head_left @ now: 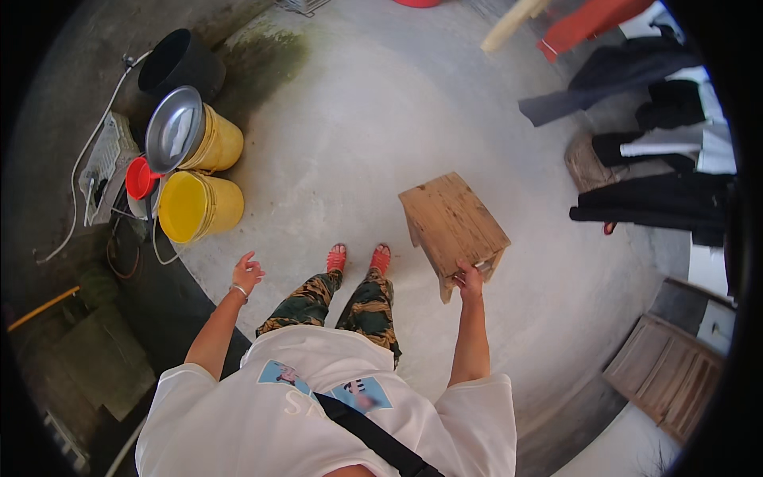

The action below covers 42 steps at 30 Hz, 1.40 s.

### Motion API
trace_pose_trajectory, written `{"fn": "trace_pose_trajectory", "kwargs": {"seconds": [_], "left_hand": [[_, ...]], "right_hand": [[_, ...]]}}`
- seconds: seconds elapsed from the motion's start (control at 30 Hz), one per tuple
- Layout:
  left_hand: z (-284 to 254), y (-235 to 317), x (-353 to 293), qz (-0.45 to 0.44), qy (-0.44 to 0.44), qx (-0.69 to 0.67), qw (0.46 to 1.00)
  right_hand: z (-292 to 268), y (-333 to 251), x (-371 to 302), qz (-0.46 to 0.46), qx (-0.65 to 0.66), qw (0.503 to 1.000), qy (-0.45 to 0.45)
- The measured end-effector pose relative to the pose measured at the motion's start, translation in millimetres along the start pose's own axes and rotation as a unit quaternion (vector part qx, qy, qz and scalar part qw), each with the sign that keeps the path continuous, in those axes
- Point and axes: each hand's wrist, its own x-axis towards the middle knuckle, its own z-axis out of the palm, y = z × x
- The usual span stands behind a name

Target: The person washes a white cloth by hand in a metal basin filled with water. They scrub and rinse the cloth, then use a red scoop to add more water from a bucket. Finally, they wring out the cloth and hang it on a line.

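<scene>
My right hand (470, 278) grips the near end of a small wooden stool (455, 221), out to the right of my body. Its plank top is tilted, with the legs showing below. Part of that end is covered by my fingers, and a small pale spot beside them is too small to make out. On the other side, my left hand (248, 273) hangs with nothing in it, its fingers loosely apart and a bracelet at the wrist. The nearest thing to it is a yellow bucket (224, 208) on the floor.
Behind that bucket, a metal basin (174, 129) sits on another yellow bucket (225, 145). A red dipper (140, 178) and a black tub (182, 65) stand close by. Dark clothes (652, 200) hang at the right, above a woven basket (586, 163). A wooden door (666, 374) is at lower right.
</scene>
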Motion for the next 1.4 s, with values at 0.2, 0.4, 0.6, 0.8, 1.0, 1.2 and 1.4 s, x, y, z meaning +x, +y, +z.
{"fn": "trace_pose_trajectory", "kwargs": {"seconds": [0.2,0.4,0.6,0.8,1.0,1.2,1.4], "left_hand": [[-52,-7,16,-0.046,0.098,-0.096,0.989],[-52,13,34,-0.079,0.162,-0.146,0.973],[-40,60,46,-0.047,0.217,-0.145,0.964],[-49,82,53,-0.1,0.282,-0.236,0.925],[-82,93,97,-0.147,0.35,-0.379,0.844],[-140,128,183,-0.095,0.36,-0.4,0.837],[-203,218,264,0.061,0.405,-0.381,0.829]], "right_hand": [[185,-109,23,-0.078,-0.071,0.985,-0.137],[335,-210,57,-0.106,-0.141,0.943,-0.282],[461,-283,98,-0.106,-0.292,0.892,-0.328],[596,-327,127,-0.186,-0.561,0.737,-0.328],[698,-317,149,-0.308,-0.915,0.187,-0.181],[730,-268,201,-0.26,-0.925,-0.121,-0.25],[795,-213,233,-0.191,-0.872,-0.24,-0.381]]}}
